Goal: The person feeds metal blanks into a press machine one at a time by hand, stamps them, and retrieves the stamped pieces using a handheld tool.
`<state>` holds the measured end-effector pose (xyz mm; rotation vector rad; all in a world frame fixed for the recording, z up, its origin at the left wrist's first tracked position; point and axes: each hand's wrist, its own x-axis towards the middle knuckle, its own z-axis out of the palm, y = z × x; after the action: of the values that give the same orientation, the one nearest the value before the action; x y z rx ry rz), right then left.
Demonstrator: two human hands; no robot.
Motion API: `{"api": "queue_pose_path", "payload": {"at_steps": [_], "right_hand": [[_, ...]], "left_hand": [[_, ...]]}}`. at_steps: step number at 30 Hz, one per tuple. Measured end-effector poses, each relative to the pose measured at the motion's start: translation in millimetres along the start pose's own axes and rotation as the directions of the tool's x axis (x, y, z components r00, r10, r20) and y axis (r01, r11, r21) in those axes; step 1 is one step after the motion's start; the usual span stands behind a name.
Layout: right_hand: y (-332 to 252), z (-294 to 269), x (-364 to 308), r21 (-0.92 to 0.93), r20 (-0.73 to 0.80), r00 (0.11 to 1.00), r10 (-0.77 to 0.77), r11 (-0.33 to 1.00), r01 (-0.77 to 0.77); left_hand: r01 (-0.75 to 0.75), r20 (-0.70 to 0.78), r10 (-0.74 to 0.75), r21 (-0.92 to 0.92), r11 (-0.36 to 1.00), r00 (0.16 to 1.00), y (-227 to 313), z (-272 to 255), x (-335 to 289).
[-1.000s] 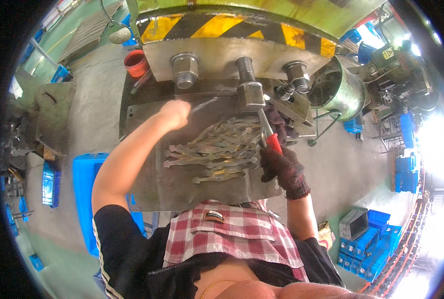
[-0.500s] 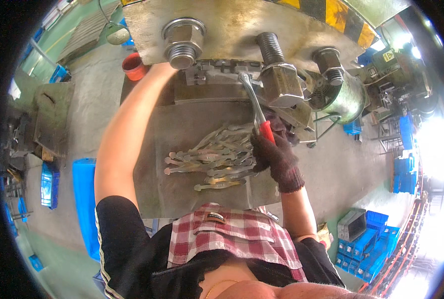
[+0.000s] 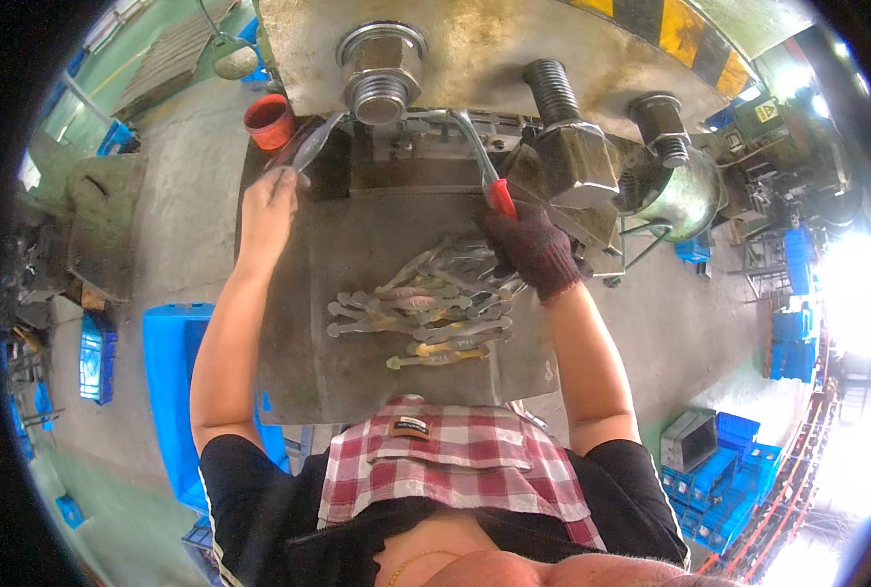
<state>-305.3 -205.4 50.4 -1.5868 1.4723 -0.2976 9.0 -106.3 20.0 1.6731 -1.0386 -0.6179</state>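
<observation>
My bare left hand [image 3: 268, 217] is closed round the lower end of a long grey metal piece [image 3: 316, 147], slightly blurred. It points up and right, beside the red cup. My right hand [image 3: 533, 250], in a dark knitted glove, grips red-handled tongs [image 3: 501, 198]. Their metal arms reach up to the die [image 3: 421, 139] under the machine's thick plate; whether the tips hold anything cannot be made out. Below lies a pile of flat metal blanks [image 3: 425, 303] with rounded ends, on the grey table [image 3: 308, 367].
Large bolts with nuts [image 3: 381, 73] jut from the machine plate [image 3: 484, 49] over my hands. A red cup [image 3: 270, 122] stands at the table's far left. Blue bins [image 3: 171, 391] stand at lower left, with more stacked bins [image 3: 724, 489] at lower right.
My left hand has come out from beneath the plate, moving left and toward me, and now shows the grey piece. The tongs have shifted slightly left and away from me.
</observation>
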Motion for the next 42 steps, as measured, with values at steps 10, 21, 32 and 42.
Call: {"api": "queue_pose_path", "payload": {"at_steps": [10, 21, 32, 42], "right_hand": [[47.0, 8.1, -76.2, 0.529, 0.322, 0.942, -0.095, 0.843, -0.096], [72.6, -16.8, -109.7, 0.487, 0.478, 0.877, 0.049, 0.816, -0.311], [70.9, -6.0, -129.8, 0.554, 0.077, 0.997, 0.006, 0.831, -0.047], [96.3, 3.8, -123.3, 0.54, 0.263, 0.964, -0.047, 0.835, -0.107]], "left_hand": [[-0.071, 0.271, 0.062, 0.02, 0.997, 0.961, 5.1, 23.7, -27.3], [-0.699, 0.393, 0.602, 0.564, 0.44, 0.696, 29.8, 77.8, -32.0], [-0.507, 0.598, 0.186, 0.429, 0.747, 0.779, -7.1, 134.9, -33.3], [-0.382, 0.452, 0.123, 0.542, 0.749, 0.883, -25.8, 63.0, -39.0]]}}
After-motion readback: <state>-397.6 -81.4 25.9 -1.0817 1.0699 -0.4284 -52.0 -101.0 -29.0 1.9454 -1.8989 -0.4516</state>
